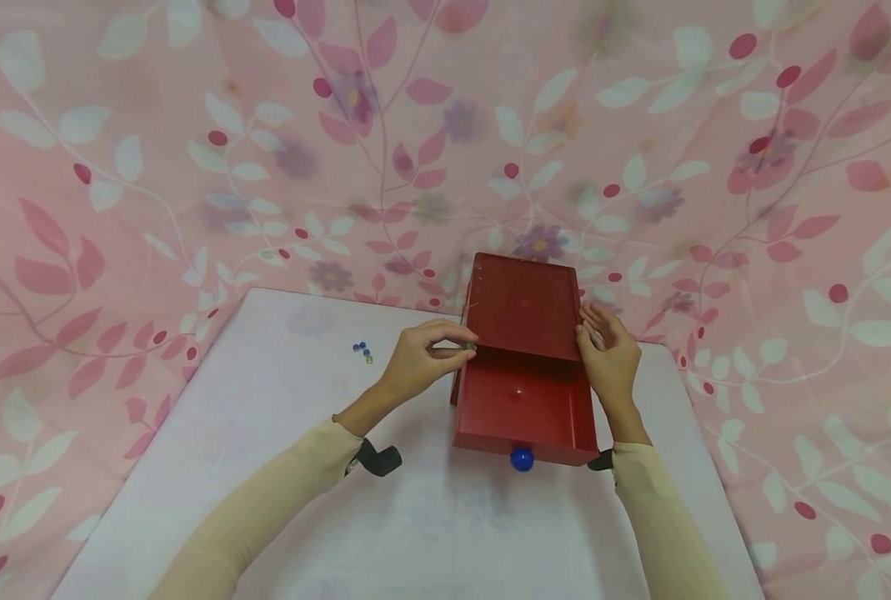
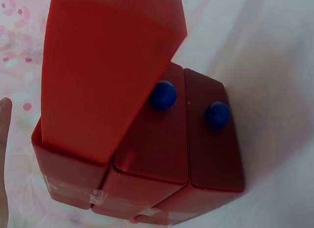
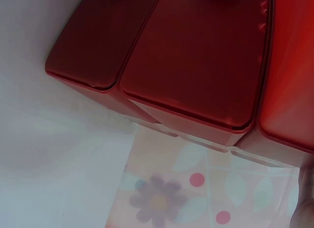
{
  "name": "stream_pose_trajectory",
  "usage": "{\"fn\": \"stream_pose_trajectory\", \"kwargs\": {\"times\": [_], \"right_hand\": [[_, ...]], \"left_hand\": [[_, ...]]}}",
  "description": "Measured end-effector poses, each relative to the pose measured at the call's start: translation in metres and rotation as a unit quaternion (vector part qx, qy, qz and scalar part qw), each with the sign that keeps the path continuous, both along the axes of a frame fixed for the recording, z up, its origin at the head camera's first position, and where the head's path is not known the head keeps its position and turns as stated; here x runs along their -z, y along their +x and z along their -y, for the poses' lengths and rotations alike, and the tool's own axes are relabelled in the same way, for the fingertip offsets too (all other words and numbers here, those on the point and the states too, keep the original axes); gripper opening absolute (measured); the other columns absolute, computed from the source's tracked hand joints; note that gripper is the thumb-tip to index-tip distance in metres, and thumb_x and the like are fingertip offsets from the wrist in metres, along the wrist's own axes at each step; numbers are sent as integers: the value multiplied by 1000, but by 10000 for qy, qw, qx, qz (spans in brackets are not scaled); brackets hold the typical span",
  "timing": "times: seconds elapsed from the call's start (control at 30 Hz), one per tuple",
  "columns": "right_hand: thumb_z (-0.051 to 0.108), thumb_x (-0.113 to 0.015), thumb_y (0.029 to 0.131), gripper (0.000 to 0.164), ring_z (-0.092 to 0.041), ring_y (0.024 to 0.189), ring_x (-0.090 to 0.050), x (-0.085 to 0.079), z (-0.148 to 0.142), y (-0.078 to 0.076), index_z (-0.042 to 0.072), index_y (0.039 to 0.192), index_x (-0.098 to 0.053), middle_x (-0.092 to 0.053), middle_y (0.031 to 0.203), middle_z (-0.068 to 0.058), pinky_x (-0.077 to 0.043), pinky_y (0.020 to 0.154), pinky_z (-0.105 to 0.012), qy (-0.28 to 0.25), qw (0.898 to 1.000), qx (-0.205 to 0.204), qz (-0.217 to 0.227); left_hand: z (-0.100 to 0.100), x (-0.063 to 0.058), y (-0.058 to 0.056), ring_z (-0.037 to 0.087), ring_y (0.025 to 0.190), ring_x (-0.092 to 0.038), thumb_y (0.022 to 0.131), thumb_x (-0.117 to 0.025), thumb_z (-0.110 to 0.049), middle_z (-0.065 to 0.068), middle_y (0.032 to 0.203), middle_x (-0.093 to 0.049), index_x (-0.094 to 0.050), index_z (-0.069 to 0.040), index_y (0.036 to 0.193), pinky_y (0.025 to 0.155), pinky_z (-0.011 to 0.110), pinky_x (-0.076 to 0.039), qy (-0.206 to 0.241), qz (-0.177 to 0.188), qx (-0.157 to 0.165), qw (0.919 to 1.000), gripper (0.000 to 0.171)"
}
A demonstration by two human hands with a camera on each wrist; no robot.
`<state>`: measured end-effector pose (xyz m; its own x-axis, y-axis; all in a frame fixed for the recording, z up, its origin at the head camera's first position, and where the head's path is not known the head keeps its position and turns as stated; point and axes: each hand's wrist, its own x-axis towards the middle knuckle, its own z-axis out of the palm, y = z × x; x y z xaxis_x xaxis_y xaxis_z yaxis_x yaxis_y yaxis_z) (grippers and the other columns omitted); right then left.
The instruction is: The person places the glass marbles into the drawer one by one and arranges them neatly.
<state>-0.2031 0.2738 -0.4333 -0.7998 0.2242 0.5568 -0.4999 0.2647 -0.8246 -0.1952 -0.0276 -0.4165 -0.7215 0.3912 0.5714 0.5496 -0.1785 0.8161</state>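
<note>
In the head view a red drawer unit (image 1: 523, 300) stands on the white table, its top drawer (image 1: 483, 400) pulled out toward me. That drawer has a blue round knob (image 1: 522, 460) on its front. My left hand (image 1: 418, 358) pinches a small greenish marble (image 1: 471, 346) between thumb and fingertips, at the left edge of the unit near the drawer's back. My right hand (image 1: 612, 354) rests against the unit's right side with fingers loosely bent. The left wrist view shows two lower drawers (image 2: 152, 139) pushed in, each with a blue knob (image 2: 217, 115).
Several small marbles, blue ones (image 1: 362, 345) and a yellow-green one (image 1: 369, 360), lie on the white table (image 1: 295, 375) to the left of the unit. A pink floral cloth (image 1: 415, 150) hangs behind and at the sides. Dark wrist mounts (image 1: 379, 460) sit under the forearms.
</note>
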Motion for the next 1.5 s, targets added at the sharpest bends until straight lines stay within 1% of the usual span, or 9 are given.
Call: {"fn": "stream_pose_trajectory", "kwargs": {"times": [0.2, 0.4, 0.53, 0.7, 0.8, 1.1, 1.27, 1.37, 1.5], "right_hand": [[-14, -62, 85, 40, -48, 113, -56, 0, -1, 0, -11, 124, -58, -61, 120, -30, -49, 94, -35, 42, 10000, 7, 5], [-14, -62, 85, 40, -49, 113, -56, 0, -1, 0, -11, 125, -58, -60, 120, -31, -49, 94, -35, 70, 10000, 7, -42], [-14, -63, 84, 41, -49, 113, -56, 0, 0, 0, -11, 124, -58, -61, 120, -30, -49, 94, -35, 34, 10000, 30, -9], [-15, -62, 84, 41, -49, 113, -55, 0, 1, 1, -11, 125, -58, -60, 121, -30, -49, 94, -37, -4, 10000, 23, 27], [-15, -62, 84, 41, -49, 113, -56, 0, 1, 1, -11, 124, -58, -61, 121, -30, -49, 94, -37, 0, 10000, 32, 16], [-15, -62, 84, 40, -48, 113, -57, -1, 1, 1, -12, 124, -58, -61, 120, -30, -49, 94, -36, 32, 10000, 57, 13], [-15, -62, 84, 41, -48, 113, -56, -1, 2, 0, -11, 124, -58, -61, 120, -29, -49, 94, -36, 34, 10000, 85, 25], [-14, -63, 84, 41, -47, 113, -56, -1, 2, 1, -10, 125, -58, -61, 121, -29, -49, 94, -36, 56, 9999, 98, 39], [-14, -63, 84, 41, -48, 113, -57, -2, 2, 1, -10, 124, -58, -61, 121, -29, -49, 94, -36, 78, 9999, 130, 51]], "left_hand": [[-8, -2, 6, 27, 90, -68, 81, -71, 11, 19, 102, -64, -66, 12, 102, 80, 33, -57, -236, 9, 52, 9997, 21], [-16, -2, 11, 19, 85, -67, 81, -74, 7, 12, 100, -66, -68, 8, 100, 76, 31, -58, -705, -374, 66, 9968, 20], [-22, -2, 13, 19, 83, -67, 80, -77, 4, 12, 96, -67, -69, 6, 99, 74, 33, -59, -913, -503, 212, 9943, 21], [-31, 15, 8, 15, 81, -69, 78, -79, 1, 8, 95, -67, -69, 3, 99, 75, 31, -58, -977, -207, 486, 9938, 23], [-36, 24, 4, 10, 81, -69, 78, -80, -1, 3, 95, -68, -71, -2, 99, 74, 28, -58, -1026, -207, 612, 9926, 24], [-41, 27, 6, 3, 85, -67, 83, -78, -11, -1, 98, -69, -73, -7, 102, 74, 25, -57, -1247, -757, 772, 9863, 20], [-44, 27, 6, 1, 86, -66, 81, -79, -6, 0, 97, -67, -72, -3, 101, 75, 23, -57, -1369, -970, 836, 9823, 22], [-46, 27, 6, 0, 86, -65, 81, -79, -6, 0, 97, -67, -71, -3, 101, 76, 21, -56, -1538, -1200, 888, 9768, 21], [-48, 27, 6, -1, 86, -65, 83, -78, -9, 1, 97, -66, -71, -5, 101, 77, 16, -53, -1946, -1500, 908, 9651, 19]]}}
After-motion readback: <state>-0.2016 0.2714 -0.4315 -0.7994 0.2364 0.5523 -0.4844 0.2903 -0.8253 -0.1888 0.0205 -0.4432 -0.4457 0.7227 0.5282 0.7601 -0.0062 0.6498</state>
